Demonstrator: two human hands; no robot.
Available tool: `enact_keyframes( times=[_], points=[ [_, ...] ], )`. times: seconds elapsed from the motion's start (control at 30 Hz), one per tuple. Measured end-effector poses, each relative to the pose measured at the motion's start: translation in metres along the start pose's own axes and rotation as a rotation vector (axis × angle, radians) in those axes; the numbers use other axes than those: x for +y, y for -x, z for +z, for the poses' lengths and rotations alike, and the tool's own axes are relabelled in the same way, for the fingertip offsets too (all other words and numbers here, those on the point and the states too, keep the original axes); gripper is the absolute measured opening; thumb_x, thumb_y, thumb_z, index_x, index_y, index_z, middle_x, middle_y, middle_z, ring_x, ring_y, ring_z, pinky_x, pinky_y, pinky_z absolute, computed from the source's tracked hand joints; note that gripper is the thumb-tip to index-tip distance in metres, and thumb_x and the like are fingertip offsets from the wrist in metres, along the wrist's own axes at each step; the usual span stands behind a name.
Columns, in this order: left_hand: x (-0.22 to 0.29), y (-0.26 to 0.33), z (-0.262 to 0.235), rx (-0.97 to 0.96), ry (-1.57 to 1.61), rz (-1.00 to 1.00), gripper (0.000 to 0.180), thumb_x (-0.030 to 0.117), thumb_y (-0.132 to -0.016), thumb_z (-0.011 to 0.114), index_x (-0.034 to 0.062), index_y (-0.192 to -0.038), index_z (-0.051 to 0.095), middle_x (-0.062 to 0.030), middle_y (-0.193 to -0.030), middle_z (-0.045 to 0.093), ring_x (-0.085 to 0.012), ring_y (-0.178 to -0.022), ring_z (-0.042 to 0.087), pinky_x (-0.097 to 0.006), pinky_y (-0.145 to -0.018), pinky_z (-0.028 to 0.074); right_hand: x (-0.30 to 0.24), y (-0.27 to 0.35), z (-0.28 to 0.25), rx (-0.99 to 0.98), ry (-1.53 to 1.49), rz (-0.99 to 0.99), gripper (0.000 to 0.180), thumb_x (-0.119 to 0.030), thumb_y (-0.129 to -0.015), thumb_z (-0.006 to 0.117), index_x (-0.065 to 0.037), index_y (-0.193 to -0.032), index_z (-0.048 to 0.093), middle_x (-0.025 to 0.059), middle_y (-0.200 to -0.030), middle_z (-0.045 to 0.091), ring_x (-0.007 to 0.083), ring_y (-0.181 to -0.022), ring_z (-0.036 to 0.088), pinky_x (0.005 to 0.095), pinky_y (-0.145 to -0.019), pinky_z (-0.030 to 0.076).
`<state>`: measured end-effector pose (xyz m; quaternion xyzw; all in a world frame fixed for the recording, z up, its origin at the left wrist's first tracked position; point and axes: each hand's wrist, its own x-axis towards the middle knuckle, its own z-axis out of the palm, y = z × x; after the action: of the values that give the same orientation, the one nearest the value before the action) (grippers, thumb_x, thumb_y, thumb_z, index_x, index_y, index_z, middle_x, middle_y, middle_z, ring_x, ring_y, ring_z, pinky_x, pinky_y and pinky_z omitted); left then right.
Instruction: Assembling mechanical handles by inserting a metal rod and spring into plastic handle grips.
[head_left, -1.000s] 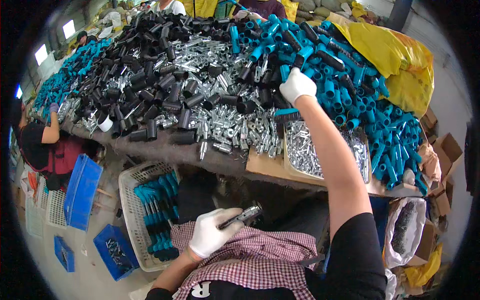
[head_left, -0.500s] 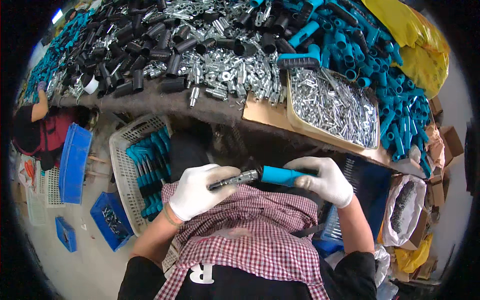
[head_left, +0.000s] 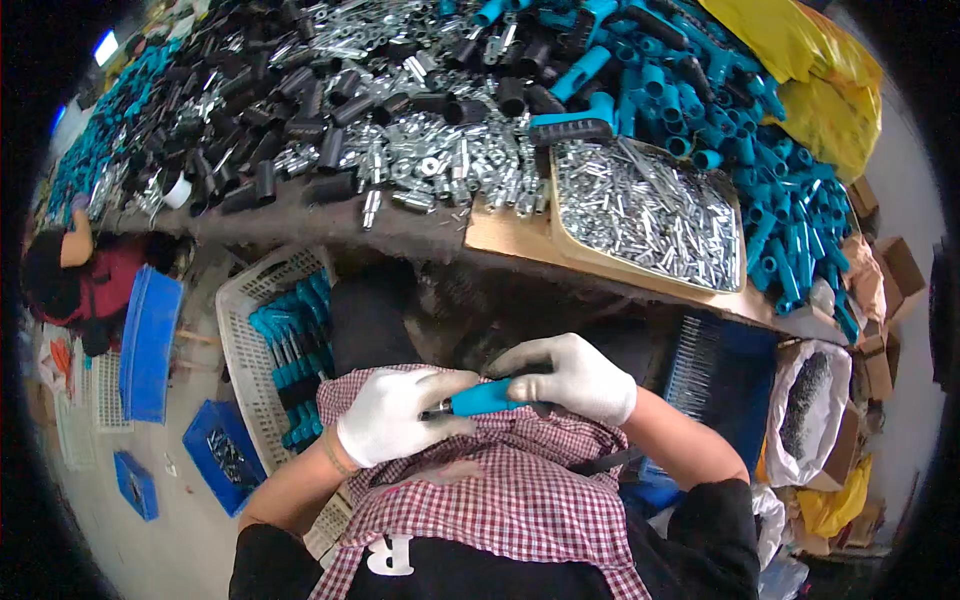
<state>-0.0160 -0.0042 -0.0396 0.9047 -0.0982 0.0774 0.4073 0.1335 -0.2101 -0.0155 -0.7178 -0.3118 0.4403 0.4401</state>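
Note:
In front of my apron, both hands wear white gloves and work on one piece together. My right hand (head_left: pixel 575 378) is closed around the far end of a teal plastic tool handle (head_left: pixel 484 398), thumb along its near side. At its other end my left hand (head_left: pixel 400 415) is closed on a metal tool shaft (head_left: pixel 436 411). Only a short dark and silver bit of that shaft shows, against the handle's end; my glove hides the rest. How deep the shaft sits in the handle I cannot tell.
A bench beyond holds silver metal fittings (head_left: pixel 430 150), black sleeves (head_left: pixel 330 148), teal handles (head_left: pixel 690 100) and a tray of small pins (head_left: pixel 650 215). To the left, a white basket (head_left: pixel 232 330) holds teal-handled tools, near blue bins (head_left: pixel 150 345). Another person's arm (head_left: pixel 78 240) shows far left.
My right hand has moved left with the teal handle, up to my left hand. The metal shaft, widely visible before, is now mostly covered. My view has shifted slightly.

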Motion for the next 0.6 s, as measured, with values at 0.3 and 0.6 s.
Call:
enact_keyframes(
  times=[0.3, 0.6],
  points=[
    [0.006, -0.011, 0.022, -0.099, -0.002, 0.014, 0.056, 0.031, -0.07, 0.084, 0.0045, -0.117, 0.065, -0.0173, -0.098, 0.068, -0.0334, -0.085, 0.069, -0.039, -0.076, 0.056, 0.014, -0.011, 0.012, -0.133, 0.017, -0.046, 0.046, -0.026, -0.084, 0.07, 0.005, -0.117, 0.065, 0.0182, -0.096, 0.071, 0.0228, -0.085, 0.067, 0.0343, -0.079, 0.053],
    [0.006, -0.02, 0.028, 0.146, -0.088, -0.001, 0.048, 0.033, -0.074, 0.08, 0.0102, -0.114, 0.067, -0.012, -0.082, 0.068, -0.0316, -0.07, 0.068, -0.038, -0.063, 0.055, -0.027, -0.037, -0.058, 0.473, 0.766, -0.441, 0.018, -0.02, -0.079, 0.071, -0.005, -0.089, 0.073, 0.0151, -0.089, 0.067, 0.0336, -0.086, 0.066, 0.0393, -0.077, 0.053]
  ],
)
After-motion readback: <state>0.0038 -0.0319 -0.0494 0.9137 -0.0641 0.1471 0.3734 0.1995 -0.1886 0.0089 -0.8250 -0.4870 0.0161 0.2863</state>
